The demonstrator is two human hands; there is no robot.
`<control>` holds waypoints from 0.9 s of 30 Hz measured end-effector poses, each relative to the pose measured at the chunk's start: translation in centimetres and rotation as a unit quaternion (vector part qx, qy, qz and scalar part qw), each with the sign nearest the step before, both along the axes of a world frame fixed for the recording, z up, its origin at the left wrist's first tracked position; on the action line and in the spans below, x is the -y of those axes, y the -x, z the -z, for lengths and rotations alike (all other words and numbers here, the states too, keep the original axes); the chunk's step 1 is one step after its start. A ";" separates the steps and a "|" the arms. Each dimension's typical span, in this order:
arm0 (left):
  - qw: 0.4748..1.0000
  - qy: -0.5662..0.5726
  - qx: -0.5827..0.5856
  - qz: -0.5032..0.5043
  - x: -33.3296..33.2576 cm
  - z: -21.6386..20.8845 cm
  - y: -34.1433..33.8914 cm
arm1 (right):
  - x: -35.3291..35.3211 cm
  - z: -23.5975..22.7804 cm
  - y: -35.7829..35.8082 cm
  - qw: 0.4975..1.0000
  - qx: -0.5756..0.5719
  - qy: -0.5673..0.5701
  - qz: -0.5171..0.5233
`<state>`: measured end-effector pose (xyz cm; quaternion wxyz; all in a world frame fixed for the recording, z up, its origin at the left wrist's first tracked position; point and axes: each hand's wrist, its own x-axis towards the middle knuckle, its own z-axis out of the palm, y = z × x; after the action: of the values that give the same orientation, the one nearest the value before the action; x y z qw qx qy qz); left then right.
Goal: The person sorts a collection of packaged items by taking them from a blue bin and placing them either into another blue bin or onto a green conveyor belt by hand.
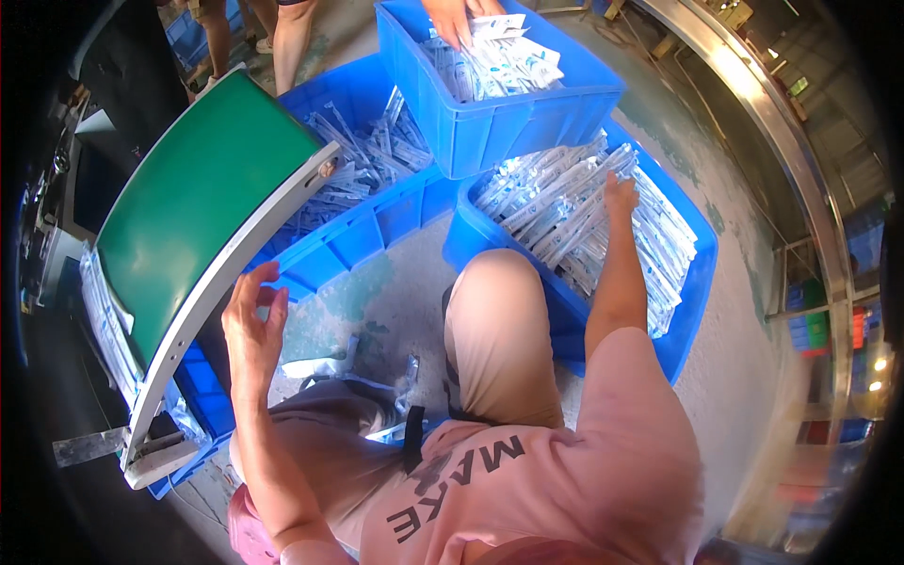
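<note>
My left hand (pixel 252 325) is raised beside the pale metal edge of a green conveyor belt (pixel 202 174). Its fingers are loosely curled and apart, holding nothing. My right arm stretches forward over a blue bin (pixel 702 254) heaped with long, thin clear-and-white plastic packets (pixel 565 212). At the bin's far side, my right hand (pixel 621 196) is closed at the ends of some packets; its fingertips are partly hidden. Another blue bin (pixel 508 132) rests at the far edge, above the packets, and another person's hand (pixel 460 17) reaches into the packets inside it.
Left of centre, behind the belt, a third blue bin (pixel 353 231) holds more loose packets. Packets (pixel 106 320) hang at the belt's lower left end. Scraps of clear wrapping (pixel 320 365) lie on the floor by my knees. A metal rail (pixel 753 85) curves along the right.
</note>
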<state>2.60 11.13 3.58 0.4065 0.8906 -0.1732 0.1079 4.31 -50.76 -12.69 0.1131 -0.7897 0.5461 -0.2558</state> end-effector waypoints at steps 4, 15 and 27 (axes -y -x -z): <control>0.999 -0.037 -0.023 -0.019 -0.3 0.9 -0.3 | -3.1 -1.9 -1.4 0.999 -0.028 -0.006 0.015; 0.999 -0.047 -0.020 0.009 1.4 -0.4 -1.9 | 8.1 9.7 -4.4 0.967 0.059 0.169 -0.182; 0.717 -0.244 0.099 -0.645 -24.4 4.0 -2.0 | -37.6 -20.4 -7.6 0.624 0.230 0.184 -0.724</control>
<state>4.63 35.54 -0.41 -0.0123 0.8392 0.3837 0.3853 11.87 -13.15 7.72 0.2359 -0.8501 -0.3040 -0.3596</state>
